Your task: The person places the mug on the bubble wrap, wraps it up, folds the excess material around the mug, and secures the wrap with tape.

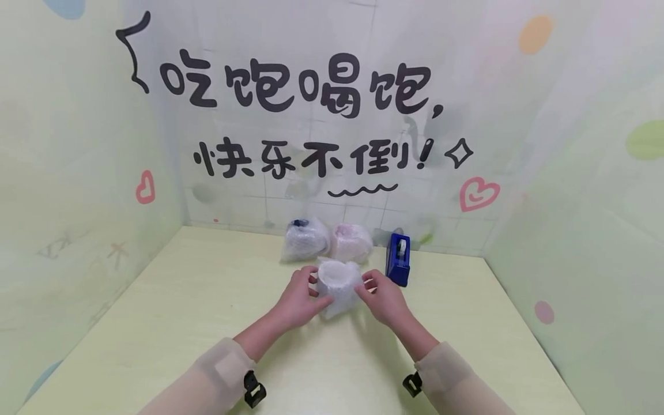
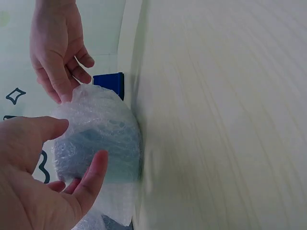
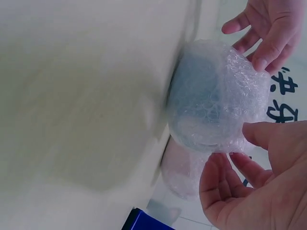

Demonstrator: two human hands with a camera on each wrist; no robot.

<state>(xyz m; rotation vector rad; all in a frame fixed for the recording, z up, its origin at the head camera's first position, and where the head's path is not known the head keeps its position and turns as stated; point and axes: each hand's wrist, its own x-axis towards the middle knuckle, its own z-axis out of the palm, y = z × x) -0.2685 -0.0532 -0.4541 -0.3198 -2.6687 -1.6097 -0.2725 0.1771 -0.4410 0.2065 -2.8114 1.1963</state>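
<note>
A rounded bundle in clear bubble wrap (image 1: pixel 339 291) stands on the table between both hands, with a round, cup-like hollow at its top. Through the wrap a bluish body (image 3: pixel 196 91) shows in the right wrist view. My left hand (image 1: pixel 301 297) lies along the bundle's left side, thumb toward the front and fingers spread. On the other side my right hand (image 1: pixel 384 295) has its thumb tip at the wrap and its fingers loosely bent beside it. The left wrist view shows the left fingers (image 2: pixel 91 179) spread apart, close against the plastic.
Two more bubble-wrapped bundles stand behind, one with a dark patch (image 1: pixel 306 241) and one pinkish (image 1: pixel 351 242). A blue tape dispenser (image 1: pixel 398 259) is at the back right, near the right hand. The pale wooden table (image 1: pixel 207 288) meets printed walls (image 1: pixel 311 127) on three sides.
</note>
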